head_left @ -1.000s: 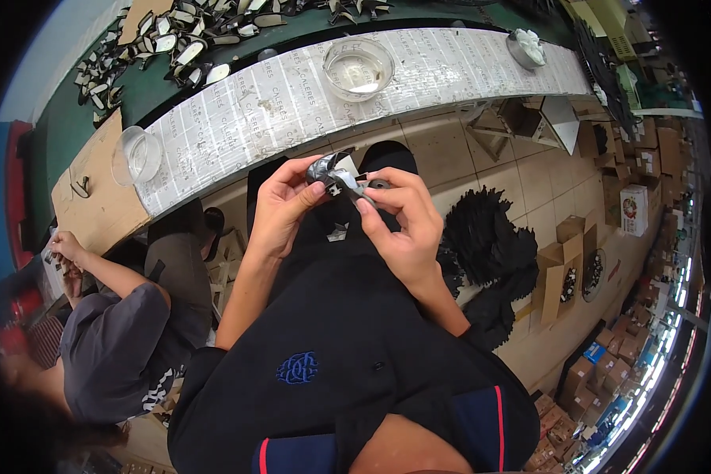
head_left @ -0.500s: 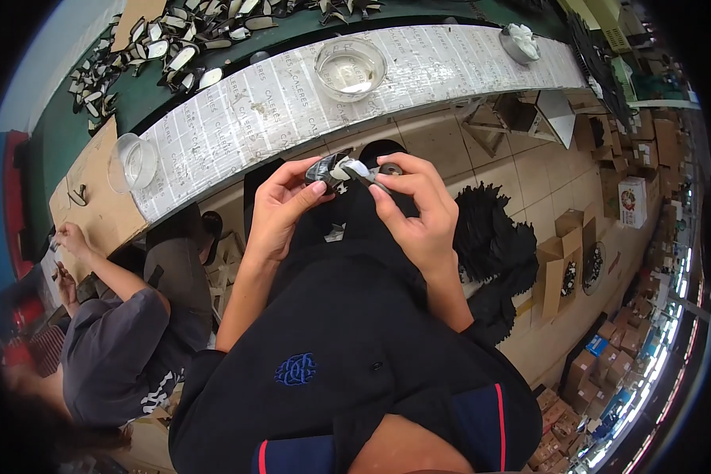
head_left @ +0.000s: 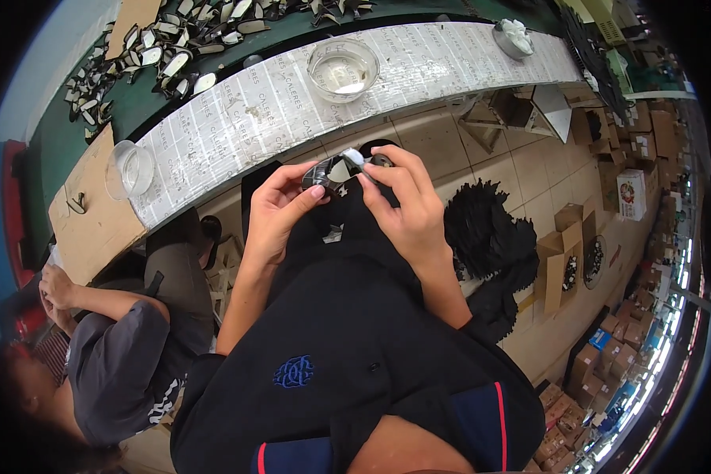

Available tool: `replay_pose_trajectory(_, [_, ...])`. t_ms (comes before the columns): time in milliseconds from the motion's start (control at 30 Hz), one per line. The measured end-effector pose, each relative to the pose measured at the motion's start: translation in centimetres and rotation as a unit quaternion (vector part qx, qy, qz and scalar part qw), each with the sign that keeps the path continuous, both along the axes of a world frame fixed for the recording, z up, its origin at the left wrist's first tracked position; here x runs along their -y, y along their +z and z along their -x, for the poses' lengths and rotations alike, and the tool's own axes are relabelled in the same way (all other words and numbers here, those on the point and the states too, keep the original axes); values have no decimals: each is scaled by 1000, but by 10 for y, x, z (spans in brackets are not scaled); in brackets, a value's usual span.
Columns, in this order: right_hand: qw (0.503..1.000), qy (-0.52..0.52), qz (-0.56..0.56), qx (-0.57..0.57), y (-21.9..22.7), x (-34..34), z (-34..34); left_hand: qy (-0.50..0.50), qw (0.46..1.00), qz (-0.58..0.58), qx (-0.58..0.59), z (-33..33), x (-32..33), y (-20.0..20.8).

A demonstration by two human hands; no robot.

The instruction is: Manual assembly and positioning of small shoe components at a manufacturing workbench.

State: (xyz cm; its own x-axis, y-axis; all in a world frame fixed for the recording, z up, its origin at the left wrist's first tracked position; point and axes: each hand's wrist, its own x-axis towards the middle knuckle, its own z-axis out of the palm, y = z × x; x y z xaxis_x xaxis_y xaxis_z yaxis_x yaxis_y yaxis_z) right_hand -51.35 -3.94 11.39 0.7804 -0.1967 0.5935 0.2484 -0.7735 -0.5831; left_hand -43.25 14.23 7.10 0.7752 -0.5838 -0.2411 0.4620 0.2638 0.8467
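My left hand (head_left: 283, 207) is closed on a small glossy black piece (head_left: 317, 175), curved like a shoe heel, with a pale inner face. Fingers and thumb grip it from its left side. At its right end, my right hand (head_left: 407, 201) pinches with thumb and fingertips, a small white wad (head_left: 355, 156) showing between the fingers and the pale part. A dark round end (head_left: 381, 160) shows by the right fingertips; whether it belongs to the same piece I cannot tell. Both hands are raised above my lap, in front of the bench.
A paper-covered bench (head_left: 268, 103) curves across ahead, bearing a clear bowl of liquid (head_left: 342, 73), another clear bowl (head_left: 133, 170) and a cup of white wads (head_left: 514, 39). Similar black pieces (head_left: 174, 63) lie heaped beyond. A co-worker (head_left: 118, 355) sits left. Black strips (head_left: 490, 237) hang at right.
My right hand has shifted slightly left, and the white wad sits a little higher beside the black piece. The co-worker's hands have come together, lower and farther left.
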Motion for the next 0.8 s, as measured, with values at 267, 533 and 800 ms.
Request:
replay_pose_trajectory(267, [993, -51, -110, -4, 11, 3, 11, -11, 997, 26, -65, -1, -3, 7])
replay_pose_trajectory(533, [957, 9, -286, -36, 22, -5, 21, -21, 993, 69, -94, -3, -6, 4])
replay_pose_trajectory(800, [970, 28, -237, -52, 14, -16, 16, -13, 995, 45, -84, -1, 0, 7])
